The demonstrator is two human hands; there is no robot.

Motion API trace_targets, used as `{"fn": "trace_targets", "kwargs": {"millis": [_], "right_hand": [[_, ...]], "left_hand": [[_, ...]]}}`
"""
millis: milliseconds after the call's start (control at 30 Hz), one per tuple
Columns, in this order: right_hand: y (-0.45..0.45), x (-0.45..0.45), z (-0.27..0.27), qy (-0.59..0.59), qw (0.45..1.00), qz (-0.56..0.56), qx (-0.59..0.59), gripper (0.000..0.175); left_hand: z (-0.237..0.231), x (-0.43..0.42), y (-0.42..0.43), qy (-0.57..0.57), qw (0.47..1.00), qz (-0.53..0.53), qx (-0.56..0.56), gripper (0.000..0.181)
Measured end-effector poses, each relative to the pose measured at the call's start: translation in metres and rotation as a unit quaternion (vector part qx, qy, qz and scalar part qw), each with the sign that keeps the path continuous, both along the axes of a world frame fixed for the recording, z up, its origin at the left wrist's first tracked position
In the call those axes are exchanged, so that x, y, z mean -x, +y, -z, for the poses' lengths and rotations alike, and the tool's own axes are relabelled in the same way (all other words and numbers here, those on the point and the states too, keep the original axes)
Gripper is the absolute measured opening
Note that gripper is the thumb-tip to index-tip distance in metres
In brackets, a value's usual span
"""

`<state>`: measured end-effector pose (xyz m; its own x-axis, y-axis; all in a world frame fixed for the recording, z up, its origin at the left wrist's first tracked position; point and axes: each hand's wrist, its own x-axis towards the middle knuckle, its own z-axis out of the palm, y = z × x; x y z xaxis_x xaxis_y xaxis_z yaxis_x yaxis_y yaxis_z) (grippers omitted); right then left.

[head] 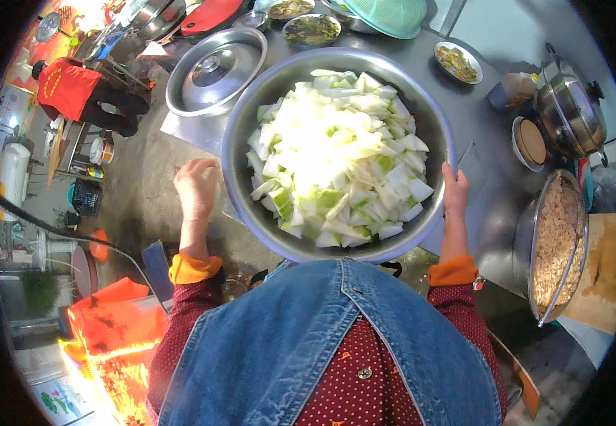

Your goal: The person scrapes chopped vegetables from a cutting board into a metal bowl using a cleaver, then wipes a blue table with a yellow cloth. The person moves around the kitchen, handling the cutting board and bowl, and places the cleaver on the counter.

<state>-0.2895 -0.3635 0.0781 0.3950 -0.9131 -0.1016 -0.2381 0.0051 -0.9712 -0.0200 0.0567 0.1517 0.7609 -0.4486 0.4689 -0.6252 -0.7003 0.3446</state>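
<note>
A wide metal basin [236, 186] is in front of me, heaped with cut pieces of pale green-white gourd or melon [393, 175]. Glare washes out the middle of the heap. My right hand [455, 189] grips the basin's right rim, its thumb on top and the other fingers mostly hidden. Just left of the basin, my left hand [197, 186] hangs in the air apart from the rim. Its fingers look loosely curled and blurred, and I see nothing in them.
On the metal table [492, 213] are a lidded pot [569, 106], a small dish of food [457, 63] and a handled container of brownish food [557, 245]. A metal lid [212, 77] lies beyond the left rim. A person in a red top [73, 88] stands at far left.
</note>
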Motion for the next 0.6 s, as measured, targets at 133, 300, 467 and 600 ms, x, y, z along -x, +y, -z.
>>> {"fn": "trace_targets", "kwargs": {"millis": [133,300,467,600], "right_hand": [[0.002,0.0,-0.004,0.035,0.999,-0.008,0.031,0.032],[0.004,0.0,-0.011,0.036,0.999,-0.009,0.032,0.033],[0.006,-0.001,-0.014,0.035,0.998,-0.001,0.046,0.032],[0.004,0.0,-0.011,0.023,0.999,-0.005,0.026,0.033]], "left_hand": [[-0.001,0.018,-0.043,-0.026,0.994,0.088,-0.063,0.008],[-0.006,0.036,-0.083,0.036,0.976,0.204,-0.063,0.01],[-0.005,0.046,-0.112,0.07,0.963,0.251,-0.068,0.019],[-0.004,0.047,-0.118,0.072,0.957,0.264,-0.098,0.021]]}}
